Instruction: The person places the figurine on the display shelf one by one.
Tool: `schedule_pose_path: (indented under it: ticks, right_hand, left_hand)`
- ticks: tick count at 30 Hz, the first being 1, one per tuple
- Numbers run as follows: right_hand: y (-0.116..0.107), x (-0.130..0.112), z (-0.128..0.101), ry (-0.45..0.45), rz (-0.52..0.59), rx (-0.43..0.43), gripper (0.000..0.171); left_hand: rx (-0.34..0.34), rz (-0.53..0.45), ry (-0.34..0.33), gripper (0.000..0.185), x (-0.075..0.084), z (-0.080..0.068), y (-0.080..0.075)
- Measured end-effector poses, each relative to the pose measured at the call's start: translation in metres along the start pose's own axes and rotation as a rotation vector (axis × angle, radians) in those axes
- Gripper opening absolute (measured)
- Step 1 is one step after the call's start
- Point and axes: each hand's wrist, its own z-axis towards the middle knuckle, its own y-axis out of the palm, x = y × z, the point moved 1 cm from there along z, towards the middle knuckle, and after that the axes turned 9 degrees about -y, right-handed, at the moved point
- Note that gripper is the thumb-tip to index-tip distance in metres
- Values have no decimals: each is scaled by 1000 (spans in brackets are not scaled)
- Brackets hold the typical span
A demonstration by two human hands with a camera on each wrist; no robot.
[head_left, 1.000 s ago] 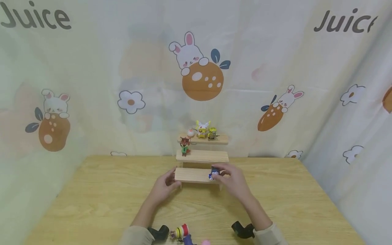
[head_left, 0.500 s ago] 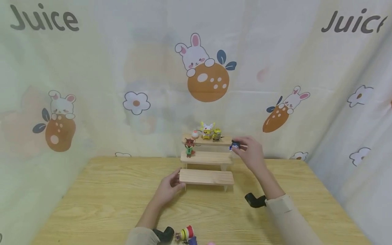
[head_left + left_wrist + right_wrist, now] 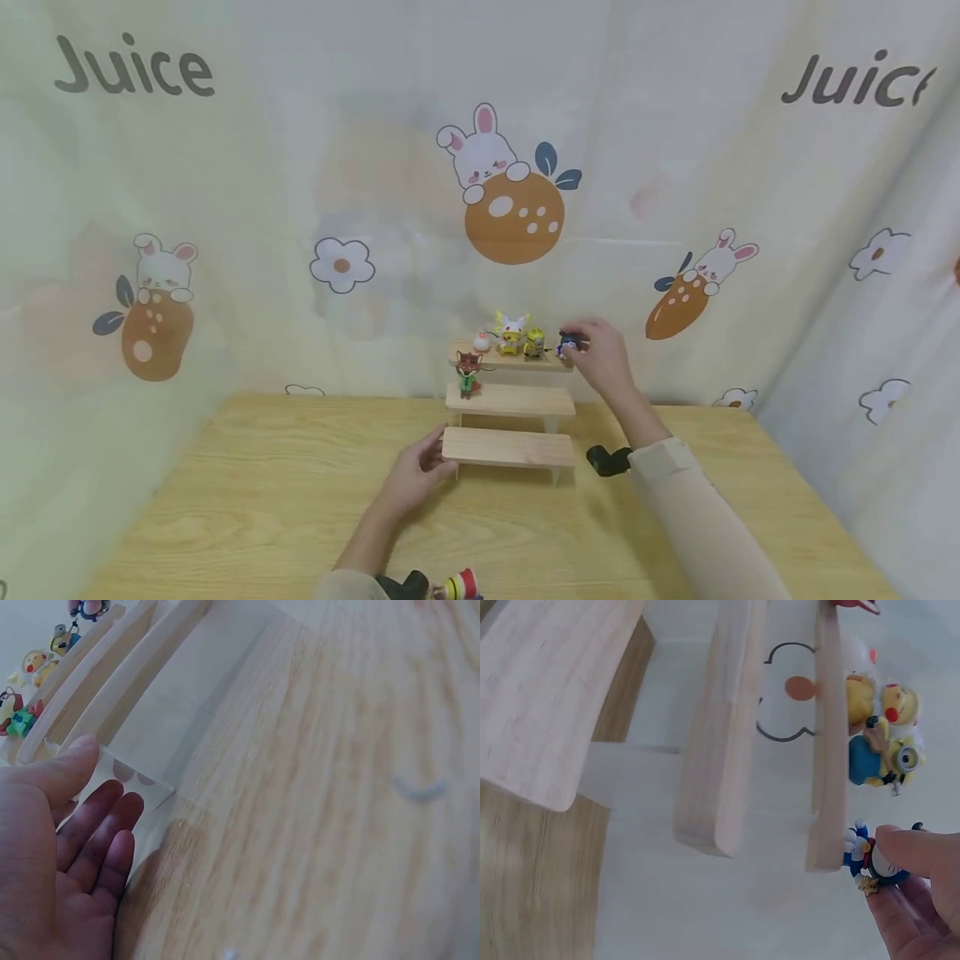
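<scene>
At top shelf's (image 3: pixel 517 359) right end I see bare room beside minion (image 3: pixel 535 342) | right hand (image 3: pixel 600 358) pinches blue figure (image 3: pixel 874 859) there | left hand (image 3: pixel 412 477) flat, relaxed, touching bottom shelf (image 3: pixel 510 448)

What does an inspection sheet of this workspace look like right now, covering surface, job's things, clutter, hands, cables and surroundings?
Surface: light wooden table, bare wood around the stand.
Job's things: three-step wooden stand; blue figurine at the right end of the top step; fox figurine on the middle step; white figurine, yellow-eared figurine and goggled yellow figurine on the top step.
Clutter: striped toy at the table's near edge.
Hands: right hand pinches the blue figurine; left hand rests open against the lowest step's left end.
Cables: nothing seen.
Surroundings: curtain printed with rabbits, flowers and the word Juice.
</scene>
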Motion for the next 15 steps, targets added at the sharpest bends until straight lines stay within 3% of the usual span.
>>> schedule_pose_path:
  ticks: [15]
  right_hand:
    - [8,4,0,-31,-10,-1,37]
  left_hand:
    - [10,14,22,68,-1,1,2]
